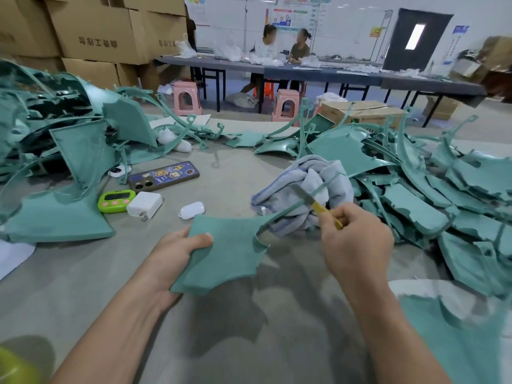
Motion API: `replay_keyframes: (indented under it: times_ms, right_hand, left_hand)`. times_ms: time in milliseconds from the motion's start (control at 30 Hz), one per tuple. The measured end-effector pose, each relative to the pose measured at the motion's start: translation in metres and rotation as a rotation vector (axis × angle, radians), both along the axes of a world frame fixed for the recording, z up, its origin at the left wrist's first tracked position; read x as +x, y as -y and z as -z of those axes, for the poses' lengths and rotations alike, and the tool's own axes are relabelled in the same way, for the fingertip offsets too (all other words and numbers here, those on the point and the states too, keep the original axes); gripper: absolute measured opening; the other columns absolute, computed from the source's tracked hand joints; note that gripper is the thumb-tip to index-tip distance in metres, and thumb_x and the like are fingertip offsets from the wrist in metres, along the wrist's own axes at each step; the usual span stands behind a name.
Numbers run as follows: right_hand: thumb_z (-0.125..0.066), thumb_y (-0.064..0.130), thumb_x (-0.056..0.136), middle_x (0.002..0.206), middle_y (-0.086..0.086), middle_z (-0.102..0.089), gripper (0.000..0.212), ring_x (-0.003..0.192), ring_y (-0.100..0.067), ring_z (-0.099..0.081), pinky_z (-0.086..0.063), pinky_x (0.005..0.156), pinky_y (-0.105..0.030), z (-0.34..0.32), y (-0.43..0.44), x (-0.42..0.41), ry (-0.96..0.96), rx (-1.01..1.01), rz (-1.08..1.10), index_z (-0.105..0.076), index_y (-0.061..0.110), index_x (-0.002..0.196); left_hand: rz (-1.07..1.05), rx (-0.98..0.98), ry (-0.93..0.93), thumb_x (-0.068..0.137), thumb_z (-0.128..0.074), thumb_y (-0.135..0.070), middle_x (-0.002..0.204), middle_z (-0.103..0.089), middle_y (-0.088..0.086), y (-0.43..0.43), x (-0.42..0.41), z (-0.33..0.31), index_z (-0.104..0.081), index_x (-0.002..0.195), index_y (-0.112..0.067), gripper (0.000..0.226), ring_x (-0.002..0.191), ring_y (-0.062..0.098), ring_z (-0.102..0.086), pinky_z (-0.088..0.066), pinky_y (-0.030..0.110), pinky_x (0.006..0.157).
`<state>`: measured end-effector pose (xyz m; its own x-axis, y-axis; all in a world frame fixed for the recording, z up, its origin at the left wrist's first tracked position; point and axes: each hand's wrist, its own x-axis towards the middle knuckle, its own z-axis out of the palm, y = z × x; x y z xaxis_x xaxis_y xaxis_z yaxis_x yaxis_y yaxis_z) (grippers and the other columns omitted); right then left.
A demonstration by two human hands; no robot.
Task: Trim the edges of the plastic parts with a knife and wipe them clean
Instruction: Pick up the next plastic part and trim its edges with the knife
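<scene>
Teal plastic everywhere, but the one that counted was the part (pixel 224 253) held up over the bench (pixel 235 178), right in front of the person. The left grip (pixel 177 253) was closed on its near-left corner, thumb on top and fingers tucked under, so the flat panel sat on the left side. From the panel's far-right corner a thin strip (pixel 299 203) ran away and to the right, and that's the long axis to care about.

The right grip (pixel 357 239) was curled tight round the yellow handle of the knife (pixel 321 209), blade pointing away and to the left. The blade crossed the strip roughly midway along and looked like it was touching it, though I couldn't say for sure.

So the knife hand was clearly the nearer one to the strip, and the panel hand was just the anchor. My guess is any trimming stroke would follow the strip's line.

The grey cloth (pixel 304 173) lay bunched right behind the strip, on the knife side, handy for the wipe. Heaps of more parts (pixel 443 195) lay to the right.
</scene>
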<state>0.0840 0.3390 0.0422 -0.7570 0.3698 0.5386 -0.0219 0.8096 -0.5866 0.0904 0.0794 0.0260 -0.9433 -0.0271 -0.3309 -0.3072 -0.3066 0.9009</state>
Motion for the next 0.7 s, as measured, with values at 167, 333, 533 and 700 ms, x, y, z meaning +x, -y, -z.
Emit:
replay_keyframes:
  times_ms: [167,333,533,700]
  right_hand:
    - [-0.068,0.034,0.082,0.056,0.007,-0.056,0.016,0.051,-0.011,-0.045,-0.036,0.052,-0.022,0.001,-0.009,0.008,-0.177,-0.346,-0.082,-0.062,0.025,0.070]
    - [-0.071,0.026,0.080,0.053,0.004,-0.060,0.017,0.049,-0.004,-0.041,-0.036,0.049,-0.017,-0.001,-0.005,0.003,-0.213,-0.698,-0.283,-0.068,0.020,0.064]
    - [-0.071,0.020,0.077,0.056,-0.005,-0.058,0.017,0.048,-0.008,-0.037,-0.031,0.047,-0.018,0.004,0.005,0.005,-0.117,-0.860,-0.373,-0.066,0.013,0.062]
    - [-0.072,0.006,0.087,0.058,-0.028,-0.054,0.028,0.050,-0.020,-0.032,-0.023,0.047,-0.030,-0.001,0.021,0.017,-0.073,-0.819,-0.525,-0.061,0.006,0.061]
  left_hand:
    - [-0.074,0.091,-0.085,0.094,-0.057,-0.005,0.095,-0.077,0.016,-0.001,-0.001,-0.002,-0.073,0.105,-0.009,0.020,0.069,0.026,-0.074,-0.058,0.032,0.051]
    - [-0.224,0.423,-0.169,0.079,-0.063,-0.008,0.103,-0.078,0.010,0.012,-0.001,-0.008,-0.071,0.116,-0.012,0.038,0.076,0.023,-0.077,-0.060,0.030,0.056]
    - [-0.463,0.252,-0.310,0.084,-0.054,0.015,0.106,-0.077,0.007,0.013,-0.012,-0.005,-0.072,0.106,-0.011,0.039,0.098,0.028,-0.073,-0.060,0.043,0.084]
    - [-0.393,-0.368,-0.642,0.080,-0.061,0.021,0.096,-0.077,-0.019,0.002,-0.005,-0.001,-0.081,0.091,-0.033,0.059,0.096,-0.003,-0.069,-0.051,0.016,0.087]
